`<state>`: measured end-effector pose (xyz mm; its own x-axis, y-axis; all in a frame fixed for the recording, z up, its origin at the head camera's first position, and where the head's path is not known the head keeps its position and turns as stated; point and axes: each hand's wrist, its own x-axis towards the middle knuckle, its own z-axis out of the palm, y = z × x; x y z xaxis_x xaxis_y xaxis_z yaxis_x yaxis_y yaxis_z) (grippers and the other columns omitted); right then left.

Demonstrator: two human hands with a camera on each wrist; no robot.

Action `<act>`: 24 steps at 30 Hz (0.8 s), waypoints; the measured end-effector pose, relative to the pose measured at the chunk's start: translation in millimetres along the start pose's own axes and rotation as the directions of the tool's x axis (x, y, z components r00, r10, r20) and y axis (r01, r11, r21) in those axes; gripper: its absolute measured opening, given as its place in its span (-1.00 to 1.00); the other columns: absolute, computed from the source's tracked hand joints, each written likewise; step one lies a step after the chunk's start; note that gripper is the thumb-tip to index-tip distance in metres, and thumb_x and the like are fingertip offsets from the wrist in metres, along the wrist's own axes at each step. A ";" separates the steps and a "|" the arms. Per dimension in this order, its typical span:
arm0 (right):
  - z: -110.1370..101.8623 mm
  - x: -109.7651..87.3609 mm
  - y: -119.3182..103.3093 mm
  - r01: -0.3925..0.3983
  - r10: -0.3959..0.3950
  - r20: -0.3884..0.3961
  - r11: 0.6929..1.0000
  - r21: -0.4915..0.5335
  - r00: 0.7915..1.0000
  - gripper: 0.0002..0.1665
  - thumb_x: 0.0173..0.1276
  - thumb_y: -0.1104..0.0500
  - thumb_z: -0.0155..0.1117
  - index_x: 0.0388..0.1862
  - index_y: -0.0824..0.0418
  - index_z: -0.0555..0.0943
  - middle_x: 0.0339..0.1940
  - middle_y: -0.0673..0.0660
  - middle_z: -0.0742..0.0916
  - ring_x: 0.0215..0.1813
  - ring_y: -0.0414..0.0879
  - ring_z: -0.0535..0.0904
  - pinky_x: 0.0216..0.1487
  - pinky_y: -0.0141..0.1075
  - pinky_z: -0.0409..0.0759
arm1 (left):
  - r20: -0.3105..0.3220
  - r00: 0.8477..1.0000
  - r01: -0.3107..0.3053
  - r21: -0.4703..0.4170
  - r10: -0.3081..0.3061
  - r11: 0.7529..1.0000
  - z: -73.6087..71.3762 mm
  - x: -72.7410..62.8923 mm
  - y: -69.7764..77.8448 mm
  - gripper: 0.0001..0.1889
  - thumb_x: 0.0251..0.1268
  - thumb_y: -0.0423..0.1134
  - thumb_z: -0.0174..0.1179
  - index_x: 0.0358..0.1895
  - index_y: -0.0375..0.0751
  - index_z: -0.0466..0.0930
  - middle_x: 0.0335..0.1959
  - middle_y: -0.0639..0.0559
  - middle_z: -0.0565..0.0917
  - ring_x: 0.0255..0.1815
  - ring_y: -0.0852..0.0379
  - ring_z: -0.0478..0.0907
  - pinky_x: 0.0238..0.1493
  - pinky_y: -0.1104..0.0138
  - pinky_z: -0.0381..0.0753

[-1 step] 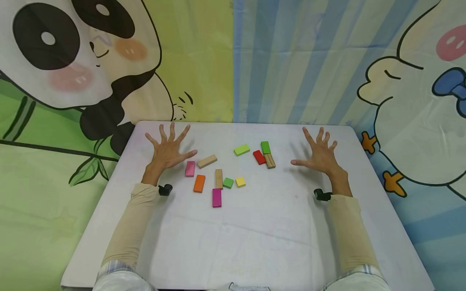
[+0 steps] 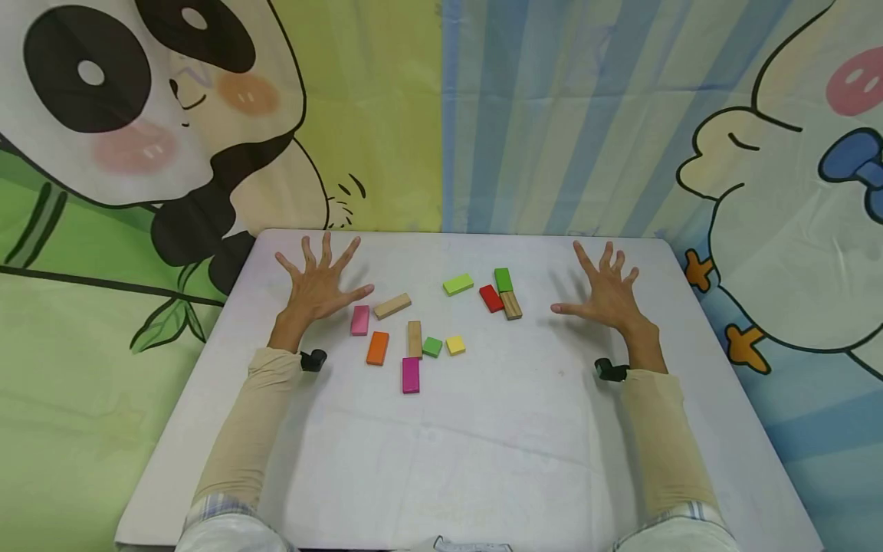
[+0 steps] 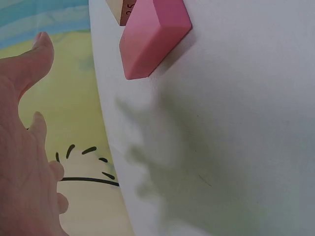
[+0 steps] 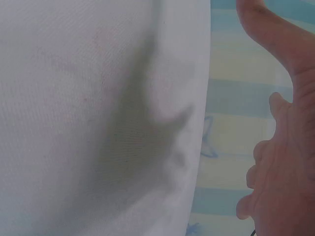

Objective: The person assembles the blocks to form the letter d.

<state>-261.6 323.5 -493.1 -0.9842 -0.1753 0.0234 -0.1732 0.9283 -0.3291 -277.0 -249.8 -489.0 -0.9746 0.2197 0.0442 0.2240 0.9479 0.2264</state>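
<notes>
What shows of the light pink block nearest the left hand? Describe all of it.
The light pink block is a plain oblong with smooth faces and slightly softened edges, perhaps painted wood. It lies flat on the white table, its long side pointing roughly away from the person. The left wrist view cuts off part of it. It lies right of the left hand, near a bare wooden block and an orange block, apart from both. No hand touches it.
</notes>
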 end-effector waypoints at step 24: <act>40.1 -5.2 -149.6 0.404 -0.437 -0.005 0.826 0.393 0.899 -0.28 0.26 0.11 0.73 0.35 0.33 0.70 0.20 0.34 0.81 0.19 0.28 0.73 0.25 0.22 0.68 | 0.221 0.931 -0.242 -0.226 0.291 0.944 3.5 1.1 44.2 -0.08 0.23 -0.62 0.45 0.64 0.10 0.46 0.30 -0.11 0.64 0.25 -0.13 0.62 0.34 -0.09 0.64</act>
<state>-229.2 172.4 -481.9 -0.8098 -0.5615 0.1700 -0.5263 0.5672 -0.6335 -268.1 -206.9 -482.3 -0.8401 0.5317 -0.1077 0.4455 0.7894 0.4225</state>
